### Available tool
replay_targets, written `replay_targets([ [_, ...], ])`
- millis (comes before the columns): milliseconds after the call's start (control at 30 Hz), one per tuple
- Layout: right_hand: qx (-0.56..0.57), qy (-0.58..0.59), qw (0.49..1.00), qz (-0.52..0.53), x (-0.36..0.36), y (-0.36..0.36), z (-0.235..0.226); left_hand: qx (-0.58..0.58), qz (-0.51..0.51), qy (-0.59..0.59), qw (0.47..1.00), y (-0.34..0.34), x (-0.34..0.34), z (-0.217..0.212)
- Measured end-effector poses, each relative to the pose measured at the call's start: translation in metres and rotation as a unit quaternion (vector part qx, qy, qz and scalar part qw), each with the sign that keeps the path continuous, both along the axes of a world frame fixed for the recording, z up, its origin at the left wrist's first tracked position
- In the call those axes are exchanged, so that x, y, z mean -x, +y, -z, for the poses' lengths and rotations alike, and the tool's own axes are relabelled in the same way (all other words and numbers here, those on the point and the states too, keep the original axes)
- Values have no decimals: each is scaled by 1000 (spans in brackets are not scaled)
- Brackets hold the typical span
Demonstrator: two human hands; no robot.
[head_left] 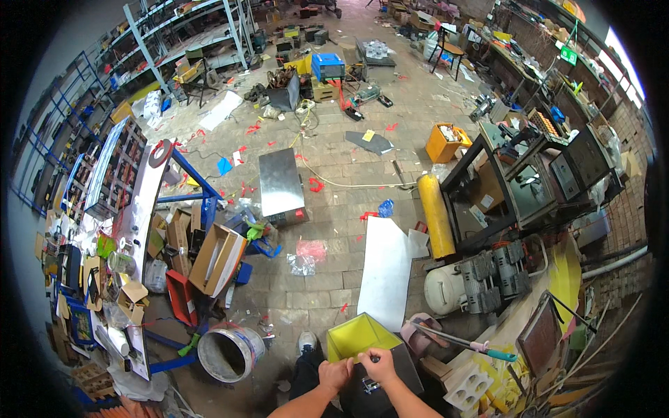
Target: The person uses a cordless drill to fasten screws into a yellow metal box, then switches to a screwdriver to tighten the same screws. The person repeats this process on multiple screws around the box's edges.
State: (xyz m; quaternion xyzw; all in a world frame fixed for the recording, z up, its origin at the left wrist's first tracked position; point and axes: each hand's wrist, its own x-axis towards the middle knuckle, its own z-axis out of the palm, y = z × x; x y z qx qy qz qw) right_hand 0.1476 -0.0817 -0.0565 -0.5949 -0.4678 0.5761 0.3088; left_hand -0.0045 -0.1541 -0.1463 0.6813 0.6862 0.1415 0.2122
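A box (364, 333) with a yellow inside and dark outer sides stands open in front of me at the lower middle. Both hands come together over its near rim. My left hand (336, 375) is closed, its fingertips at the rim. Close beside it, my right hand (378, 366) is curled with the thumb bent in. Whatever the fingers pinch is too small to make out. Below my right hand, a shiny metal fitting (369, 384) shows on the dark near side of the box.
A white bucket (230, 352) lies to my left. A long white sheet (383, 272) lies on the floor ahead. To the right are a green-handled pole (498, 354), a compressor (481, 279) and a yellow cylinder (435, 216). A cluttered bench (143, 209) runs along the left.
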Motion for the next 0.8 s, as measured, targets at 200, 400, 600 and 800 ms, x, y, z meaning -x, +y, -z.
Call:
replay_targets([
  [200, -144, -3, 984, -105, -4, -19, -113, -27, -1, 3, 1000, -9, 1, 2],
  [400, -111, -25, 992, -46, 6, -7, -22, -40, -2, 13, 999, -11, 4, 12],
  [600, -172, -110, 957, -206, 14, -5, -34, -44, 6, -74, 996, -6, 5, 28],
  [800, -208, 7, 910, -357, 21, -12, -111, -40, -12, 25, 999, 1, 8, 12],
])
